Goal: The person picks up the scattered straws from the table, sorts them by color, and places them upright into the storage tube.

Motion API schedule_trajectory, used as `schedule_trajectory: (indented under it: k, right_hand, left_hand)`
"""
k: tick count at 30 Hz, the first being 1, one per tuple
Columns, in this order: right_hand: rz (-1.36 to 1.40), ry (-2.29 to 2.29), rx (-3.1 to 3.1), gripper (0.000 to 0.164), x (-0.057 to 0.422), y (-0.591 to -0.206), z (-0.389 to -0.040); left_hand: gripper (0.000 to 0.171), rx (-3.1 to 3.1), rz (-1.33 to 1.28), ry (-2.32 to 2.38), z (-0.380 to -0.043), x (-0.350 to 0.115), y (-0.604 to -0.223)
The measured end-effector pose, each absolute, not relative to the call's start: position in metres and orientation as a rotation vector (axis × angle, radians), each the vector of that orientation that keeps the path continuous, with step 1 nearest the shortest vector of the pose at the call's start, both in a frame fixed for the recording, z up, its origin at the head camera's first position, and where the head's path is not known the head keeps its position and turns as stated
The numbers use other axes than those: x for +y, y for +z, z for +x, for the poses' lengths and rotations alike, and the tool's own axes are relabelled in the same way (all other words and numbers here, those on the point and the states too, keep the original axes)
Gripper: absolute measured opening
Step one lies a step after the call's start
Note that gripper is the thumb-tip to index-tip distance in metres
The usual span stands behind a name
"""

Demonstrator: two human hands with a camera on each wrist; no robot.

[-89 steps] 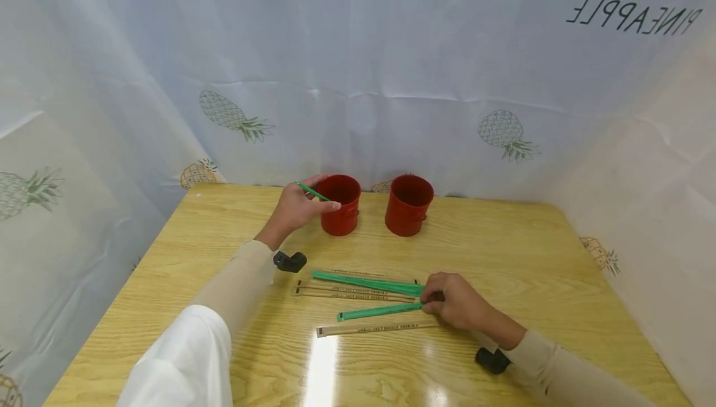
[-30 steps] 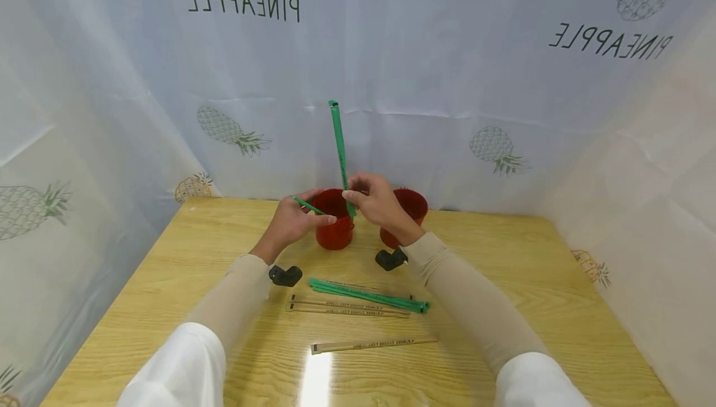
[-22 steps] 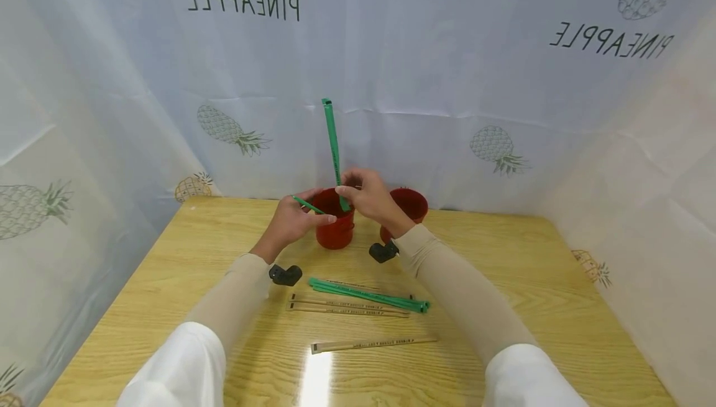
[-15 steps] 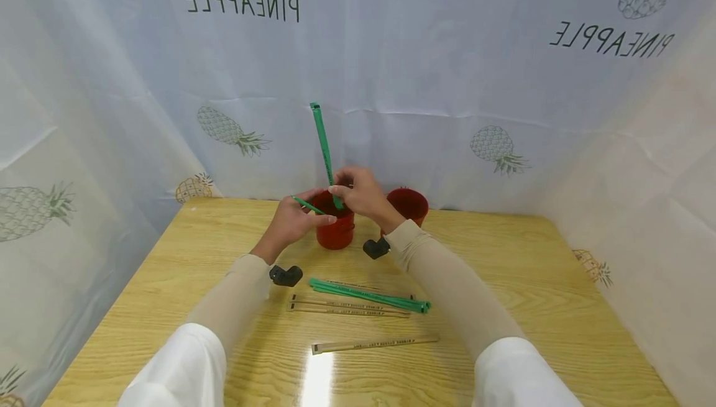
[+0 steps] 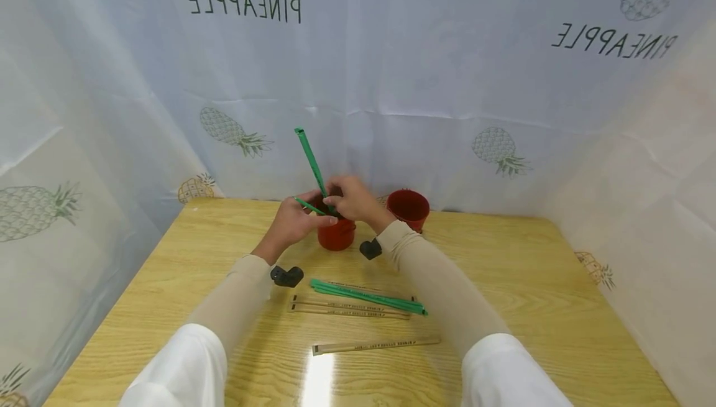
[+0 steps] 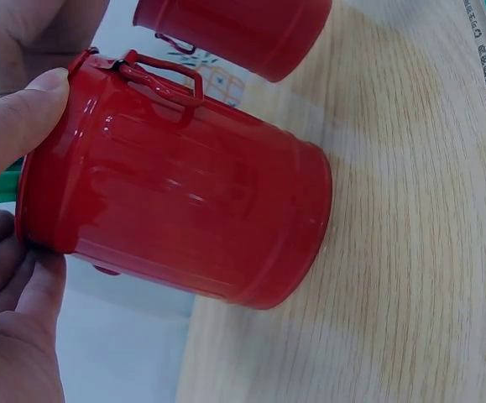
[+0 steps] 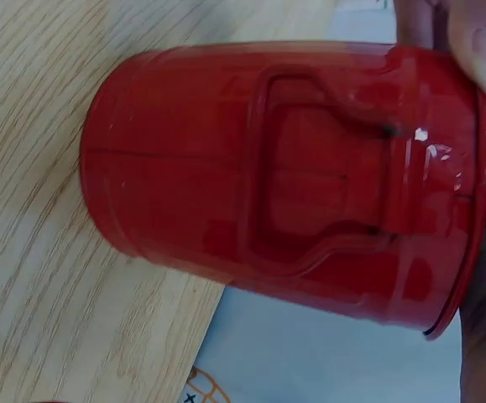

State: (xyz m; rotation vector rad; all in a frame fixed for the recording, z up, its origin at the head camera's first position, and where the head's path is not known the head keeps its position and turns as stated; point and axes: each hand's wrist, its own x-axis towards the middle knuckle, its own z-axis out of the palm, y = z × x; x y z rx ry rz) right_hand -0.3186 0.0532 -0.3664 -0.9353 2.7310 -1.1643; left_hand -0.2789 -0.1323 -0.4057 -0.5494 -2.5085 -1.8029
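My left hand (image 5: 292, 220) grips the left red bucket (image 5: 335, 239) at its rim, thumb on the near side and fingers behind. A short length of green wrapped straw (image 5: 306, 204) leans out between thumb and fingers. My right hand (image 5: 355, 201) pinches another green wrapped straw (image 5: 309, 158), which stands tilted left with its lower end in the bucket mouth. In the left wrist view the bucket (image 6: 192, 189) shows its folded wire handle. Fingers hide part of the mouth, and what lies deeper inside cannot be seen.
A second red bucket (image 5: 411, 208) stands to the right, behind the right forearm. Several green wrapped straws (image 5: 366, 296) overlap brown ones (image 5: 349, 311) on the wooden table. One brown straw (image 5: 376, 345) lies nearer. A pineapple-print cloth (image 5: 380, 71) hangs behind the table.
My right hand has taken a green wrapped straw from the table to the left bucket, then moved left and down, lowering it into the mouth. The left hand keeps its hold.
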Motion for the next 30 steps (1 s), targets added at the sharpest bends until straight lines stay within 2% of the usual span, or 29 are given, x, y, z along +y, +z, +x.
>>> schedule_trajectory:
  k: [11, 18, 24, 30]
  right_hand:
    - [-0.952, -0.919, 2.747, 0.007, 0.054, -0.369, -0.32]
    - [-0.981, -0.869, 2.756, 0.007, 0.06, -0.37, -0.322]
    - [-0.944, -1.118, 2.71, 0.006, 0.077, -0.365, -0.31]
    - [-0.864, -1.305, 2.663, 0.009, 0.104, -0.361, -0.282]
  left_hand:
    - [0.046, -2.497, -0.543, -1.808, -0.281, -0.133, -0.408]
    - [0.071, -2.518, -0.513, -1.83, -0.28, -0.133, -0.409]
    - [0.067, -2.523, -0.536, -1.811, -0.279, -0.133, -0.408]
    - [0.066, -2.547, -0.528, -1.772, -0.278, -0.134, -0.405]
